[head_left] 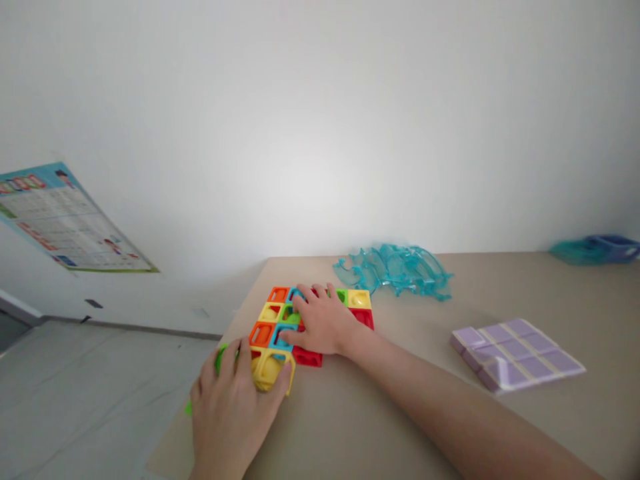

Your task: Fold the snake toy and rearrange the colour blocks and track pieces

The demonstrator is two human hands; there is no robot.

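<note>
Colourful square frame pieces (262, 334) in orange, yellow, blue, green and red lie joined in a flat patch at the table's left side. My left hand (233, 393) grips a yellow piece with a domed middle (269, 371) at the patch's near end, thumb on its right side and fingers on its left. Green parts show beside and under those fingers. My right hand (323, 321) rests on the middle of the patch with its fingers spread, covering several squares. Beyond it, a yellow square (359, 299) and a red one show at the right.
Clear teal plastic pieces (400, 269) are heaped against the wall behind the patch. A purple tiled block (517, 353) lies to the right. At the far right back stands a blue container (613, 248). The table's left edge drops to the floor; a poster (75, 220) hangs on the wall.
</note>
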